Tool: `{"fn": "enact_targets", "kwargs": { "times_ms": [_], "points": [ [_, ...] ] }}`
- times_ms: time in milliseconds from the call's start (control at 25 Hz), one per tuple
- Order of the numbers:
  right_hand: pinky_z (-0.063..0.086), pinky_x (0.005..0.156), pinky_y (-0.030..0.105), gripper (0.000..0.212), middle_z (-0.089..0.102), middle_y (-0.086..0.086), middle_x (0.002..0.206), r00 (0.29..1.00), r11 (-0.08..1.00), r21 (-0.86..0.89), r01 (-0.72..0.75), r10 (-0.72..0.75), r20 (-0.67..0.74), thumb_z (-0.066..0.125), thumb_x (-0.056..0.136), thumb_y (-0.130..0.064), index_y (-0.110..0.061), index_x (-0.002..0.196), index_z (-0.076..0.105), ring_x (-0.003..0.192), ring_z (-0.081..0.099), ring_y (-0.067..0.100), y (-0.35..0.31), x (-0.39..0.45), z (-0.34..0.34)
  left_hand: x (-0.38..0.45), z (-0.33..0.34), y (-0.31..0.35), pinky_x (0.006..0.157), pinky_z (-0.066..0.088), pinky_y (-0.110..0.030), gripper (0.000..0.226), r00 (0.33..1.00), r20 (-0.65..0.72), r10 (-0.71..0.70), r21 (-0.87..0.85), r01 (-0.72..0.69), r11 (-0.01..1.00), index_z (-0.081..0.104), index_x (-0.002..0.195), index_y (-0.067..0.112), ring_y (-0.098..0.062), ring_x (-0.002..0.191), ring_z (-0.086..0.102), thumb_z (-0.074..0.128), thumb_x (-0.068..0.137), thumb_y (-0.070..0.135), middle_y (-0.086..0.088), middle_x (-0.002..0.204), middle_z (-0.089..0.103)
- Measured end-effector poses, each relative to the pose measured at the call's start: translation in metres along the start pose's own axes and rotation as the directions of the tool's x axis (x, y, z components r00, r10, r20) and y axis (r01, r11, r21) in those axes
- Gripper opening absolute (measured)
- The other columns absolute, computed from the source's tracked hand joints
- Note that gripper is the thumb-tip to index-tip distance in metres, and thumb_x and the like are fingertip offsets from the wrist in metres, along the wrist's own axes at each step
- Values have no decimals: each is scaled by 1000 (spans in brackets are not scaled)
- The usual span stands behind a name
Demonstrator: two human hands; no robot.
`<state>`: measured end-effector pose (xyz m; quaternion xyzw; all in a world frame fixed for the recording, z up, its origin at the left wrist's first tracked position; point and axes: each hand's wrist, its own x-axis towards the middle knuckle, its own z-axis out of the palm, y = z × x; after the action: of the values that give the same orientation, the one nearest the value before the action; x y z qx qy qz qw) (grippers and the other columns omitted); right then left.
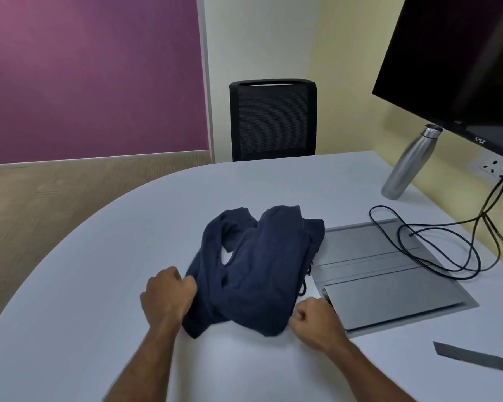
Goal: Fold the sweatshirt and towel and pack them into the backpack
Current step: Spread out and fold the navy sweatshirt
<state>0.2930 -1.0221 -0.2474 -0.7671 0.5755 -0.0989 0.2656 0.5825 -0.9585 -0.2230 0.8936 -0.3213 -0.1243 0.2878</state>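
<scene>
A dark navy sweatshirt (259, 268) lies bunched in a heap near the middle of the white table (128, 242), one sleeve looping off to the left. My left hand (169, 297) grips its near left edge with curled fingers. At the near right corner of the cloth, my right hand (314, 319) is closed in a fist and pinches the fabric. No towel or backpack is in view.
A grey cable hatch (384, 271) is set into the table right of the sweatshirt, with black cables (436, 242) looped over it. A steel bottle (410, 163) and a monitor (459, 62) stand at the far right. A black chair (273, 120) is behind the table. A grey strip (476, 358) lies near right.
</scene>
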Motion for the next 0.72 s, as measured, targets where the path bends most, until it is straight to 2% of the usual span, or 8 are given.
{"fn": "enact_targets", "kwargs": {
  "times_ms": [80,200,280,360,480,560,600,720],
  "points": [
    [24,42,22,49,31,-5,41,977,993,-93,76,-92,-190,54,80,-47,-18,49,29,41,33,15,2,3,-6,6,0,-5,56,44,-36,19,978,-6,207,123,-205,971,46,58,14,-20,55,46,53,72,24,4,55,49],
    [37,47,30,42,52,-7,58,890,988,-103,112,-146,-431,44,96,-47,-22,63,48,54,49,19,-19,42,-30,16,10,15,65,44,-32,18,841,39,540,-30,-539,842,51,70,25,-10,69,50,62,82,32,13,69,54],
    [50,66,38,27,67,-2,88,900,945,-265,194,-279,-335,45,100,-36,-20,92,66,82,59,22,-41,77,-46,21,20,27,68,46,-29,17,752,213,624,-109,-617,780,52,82,30,-7,73,54,63,86,42,15,76,58],
    [49,89,41,28,67,2,119,886,848,-416,328,-428,-176,48,100,-30,-17,119,64,109,57,26,-60,110,-51,25,30,31,73,51,-31,27,689,426,586,-73,-620,782,53,95,33,-5,78,58,60,84,57,16,87,62],
    [23,119,45,69,24,5,162,871,692,-541,479,-452,193,60,91,-19,-19,153,29,148,21,26,-84,143,-48,33,40,25,82,53,-32,55,668,535,517,-27,-598,801,55,111,35,-6,88,62,61,72,72,18,99,64],
    [7,123,50,99,1,0,166,851,595,-609,524,-338,402,66,81,-13,-26,157,4,152,1,25,-96,153,-45,36,42,24,82,52,-30,62,638,580,507,-6,-618,786,58,110,34,-5,85,62,62,67,79,16,94,65],
    [5,122,53,103,7,0,166,836,542,-640,544,-288,467,67,78,-14,-28,157,2,152,3,26,-101,156,-43,37,41,23,80,51,-28,62,625,595,506,2,-631,776,60,104,33,-5,81,62,61,66,83,15,87,65],
    [14,117,54,65,54,1,135,809,269,-765,585,-259,527,67,75,-26,-23,136,45,135,32,29,-113,154,-45,35,36,18,69,41,-22,72,594,620,513,18,-664,747,56,78,26,-7,64,56,57,57,95,12,65,59]
  ]
}}
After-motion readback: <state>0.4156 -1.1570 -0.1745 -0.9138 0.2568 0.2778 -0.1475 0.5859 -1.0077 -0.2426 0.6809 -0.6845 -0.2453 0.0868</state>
